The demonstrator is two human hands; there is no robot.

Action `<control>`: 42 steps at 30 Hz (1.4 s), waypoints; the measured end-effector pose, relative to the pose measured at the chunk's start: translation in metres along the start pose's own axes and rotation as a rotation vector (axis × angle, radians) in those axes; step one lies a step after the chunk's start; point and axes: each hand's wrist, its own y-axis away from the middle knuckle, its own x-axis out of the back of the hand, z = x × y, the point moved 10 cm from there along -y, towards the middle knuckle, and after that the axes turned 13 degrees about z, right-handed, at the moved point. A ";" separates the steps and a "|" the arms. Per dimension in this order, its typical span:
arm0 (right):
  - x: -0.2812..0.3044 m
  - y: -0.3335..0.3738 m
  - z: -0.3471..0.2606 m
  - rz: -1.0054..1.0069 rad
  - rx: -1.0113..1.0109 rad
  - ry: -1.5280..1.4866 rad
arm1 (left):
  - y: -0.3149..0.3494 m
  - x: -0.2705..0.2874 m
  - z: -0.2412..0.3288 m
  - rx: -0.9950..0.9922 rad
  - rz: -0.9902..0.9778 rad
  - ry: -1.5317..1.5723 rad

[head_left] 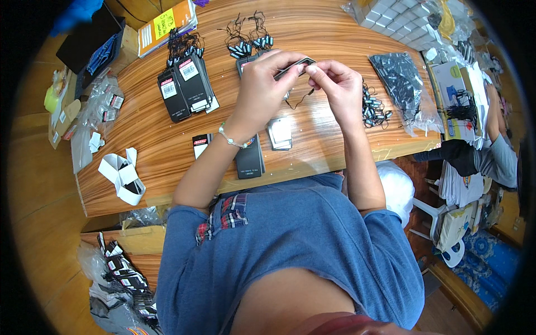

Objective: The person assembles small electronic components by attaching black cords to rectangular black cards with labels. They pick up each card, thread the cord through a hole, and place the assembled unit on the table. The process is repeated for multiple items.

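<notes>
My left hand (262, 78) is raised over the table, its fingers closed round a small flat black box (291, 68) seen nearly edge-on. Close beside it, my right hand (339, 86) pinches at the box's end, where a thin black cord (302, 103) hangs from the fingers in a loop. Exactly what sits between the right fingertips is hidden. Below the hands lie a small stack of whitish cards (280, 134) and a black packet (249, 159). Another black packet with a red and white label (201, 145) lies partly behind my left forearm.
Stacks of labelled black packets (192, 78) stand at left, with corded tags (244, 47) behind. At right are loose corded tags (375, 106), a clear bag of dark pieces (397, 84) and white boxes (391, 22). A white folded carton (124, 176) lies front left. Another person's arm (493, 111) shows far right.
</notes>
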 end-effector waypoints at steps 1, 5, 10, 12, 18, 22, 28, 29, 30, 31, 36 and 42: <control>0.001 0.000 -0.004 0.001 0.030 0.051 | 0.000 0.000 -0.006 0.065 0.003 0.067; 0.009 0.001 -0.020 0.067 0.157 0.145 | 0.003 -0.003 -0.009 0.212 -0.044 0.251; 0.018 0.001 -0.038 0.164 0.347 0.282 | 0.004 -0.006 -0.017 0.264 -0.058 0.290; 0.016 -0.001 -0.041 0.110 0.399 0.284 | 0.005 -0.007 -0.017 0.264 -0.072 0.297; 0.014 -0.003 -0.016 0.023 0.125 0.168 | 0.001 -0.006 -0.007 0.122 -0.054 0.176; 0.010 -0.009 -0.006 0.005 0.078 0.084 | -0.001 -0.005 0.001 0.009 -0.047 0.038; -0.012 -0.024 -0.004 -0.149 -0.039 -0.120 | -0.019 0.007 0.017 -0.196 -0.012 -0.229; -0.015 -0.033 0.005 -0.219 -0.104 -0.138 | -0.024 0.012 0.023 -0.234 0.023 -0.241; -0.018 -0.039 0.002 -0.196 -0.151 -0.185 | -0.027 0.012 0.028 -0.266 0.017 -0.269; -0.023 -0.042 0.001 -0.214 -0.189 -0.198 | -0.029 0.012 0.033 -0.298 0.010 -0.296; -0.011 -0.083 -0.011 0.005 -0.050 -0.344 | -0.037 0.018 0.018 -0.254 0.020 -0.198; -0.020 -0.113 -0.021 0.075 -0.004 -0.440 | -0.028 0.016 -0.026 0.031 -0.042 -0.119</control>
